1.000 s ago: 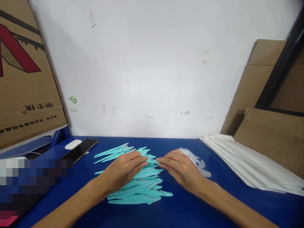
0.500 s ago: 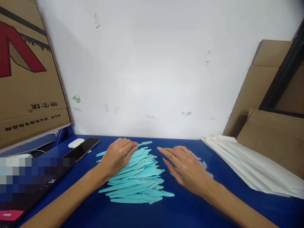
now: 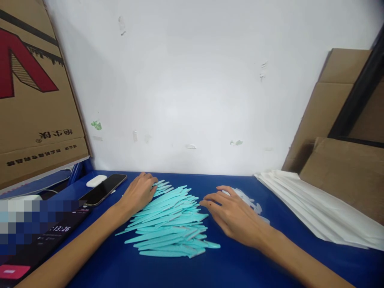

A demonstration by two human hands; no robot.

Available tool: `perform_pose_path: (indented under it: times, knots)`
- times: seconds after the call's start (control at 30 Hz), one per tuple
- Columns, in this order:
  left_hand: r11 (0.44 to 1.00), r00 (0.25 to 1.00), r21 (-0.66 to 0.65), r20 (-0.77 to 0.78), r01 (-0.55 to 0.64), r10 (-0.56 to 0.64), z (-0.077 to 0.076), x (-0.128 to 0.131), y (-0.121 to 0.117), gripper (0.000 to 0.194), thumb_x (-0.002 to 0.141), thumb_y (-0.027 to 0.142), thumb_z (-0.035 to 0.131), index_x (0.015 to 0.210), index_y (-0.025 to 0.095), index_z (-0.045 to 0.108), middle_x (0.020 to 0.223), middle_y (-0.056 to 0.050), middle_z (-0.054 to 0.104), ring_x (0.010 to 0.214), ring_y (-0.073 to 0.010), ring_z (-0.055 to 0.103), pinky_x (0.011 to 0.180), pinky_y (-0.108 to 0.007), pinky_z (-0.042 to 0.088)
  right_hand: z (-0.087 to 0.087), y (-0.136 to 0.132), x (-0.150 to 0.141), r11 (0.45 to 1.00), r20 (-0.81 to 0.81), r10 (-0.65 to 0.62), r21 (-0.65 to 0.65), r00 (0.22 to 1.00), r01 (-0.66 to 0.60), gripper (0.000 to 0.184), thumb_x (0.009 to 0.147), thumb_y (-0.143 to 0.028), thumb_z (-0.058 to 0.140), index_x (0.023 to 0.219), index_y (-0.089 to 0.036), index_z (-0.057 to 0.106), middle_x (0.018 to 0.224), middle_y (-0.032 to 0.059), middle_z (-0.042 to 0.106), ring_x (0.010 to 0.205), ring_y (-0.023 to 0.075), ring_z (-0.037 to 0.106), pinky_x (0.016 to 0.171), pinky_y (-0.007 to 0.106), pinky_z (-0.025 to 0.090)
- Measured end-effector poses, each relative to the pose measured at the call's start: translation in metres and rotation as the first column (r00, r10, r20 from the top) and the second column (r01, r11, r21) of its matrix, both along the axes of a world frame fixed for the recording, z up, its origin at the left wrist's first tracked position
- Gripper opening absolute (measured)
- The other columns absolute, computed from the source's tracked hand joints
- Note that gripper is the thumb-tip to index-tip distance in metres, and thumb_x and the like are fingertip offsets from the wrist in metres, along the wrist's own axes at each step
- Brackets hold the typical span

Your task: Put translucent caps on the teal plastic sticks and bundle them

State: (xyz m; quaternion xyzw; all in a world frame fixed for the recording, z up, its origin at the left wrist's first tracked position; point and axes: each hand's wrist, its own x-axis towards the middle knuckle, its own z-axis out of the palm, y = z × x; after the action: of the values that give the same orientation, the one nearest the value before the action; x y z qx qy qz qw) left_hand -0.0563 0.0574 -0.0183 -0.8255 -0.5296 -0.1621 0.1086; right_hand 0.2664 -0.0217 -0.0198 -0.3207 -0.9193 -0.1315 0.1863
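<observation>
A heap of turquoise eyebrow razors (image 3: 171, 224) lies on the blue table, handles pointing mostly left and right. At the heap's far left, my left hand (image 3: 139, 194) is closed with curled fingers over the ends of a smaller group of turquoise razors (image 3: 163, 187); its fingertips are partly hidden. My right hand (image 3: 232, 214) hovers low over the table just right of the heap, fingers bent and apart, with nothing seen in them. Behind and beside it are several translucent plastic pieces (image 3: 244, 196), like small blade caps, partly covered by the hand.
On the left, a dark phone (image 3: 106, 190) lies beside a white earphone case (image 3: 96, 181), with a lit screen (image 3: 51, 240) nearer me. White sheets (image 3: 312, 212) are stacked at the right. Cardboard (image 3: 345, 176) stands behind them, and a printed carton (image 3: 39, 112) rises at left.
My left hand has moved left and down with its razor, to the smaller group. My right hand has shifted slightly, its fingers spreading and uncovering more of the translucent pieces.
</observation>
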Motion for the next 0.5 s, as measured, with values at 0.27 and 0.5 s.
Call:
perform_pose_path:
  times: [0.27,0.5]
  knots:
    - [0.950,0.974,-0.216,0.064,0.225,-0.216,0.013,0.011,-0.019,0.026,0.095,0.040,0.054,0.099,0.025,0.074,0.098,-0.005,0.073,0.088,-0.0217,0.067,0.074,-0.028,0.050,0.007,0.007,0.013,0.973,0.150,-0.223,0.086,0.963,0.212,0.041,0.086,-0.001,0.053,0.122,-0.016,0.064,0.111,0.0118,0.073,0.102,0.0285,0.068,0.105,0.056,0.038]
    - [0.949,0.977,-0.236,0.057,0.211,-0.203,0.006,0.014,-0.020,0.027,0.096,0.033,0.050,0.092,0.022,0.074,0.096,-0.007,0.072,0.082,-0.0222,0.066,0.068,-0.029,0.046,0.016,0.017,0.033,0.960,0.258,-0.261,-0.035,0.930,0.279,0.017,0.099,-0.023,0.057,0.104,-0.021,0.073,0.090,0.0078,0.076,0.090,0.0276,0.071,0.099,0.053,0.041]
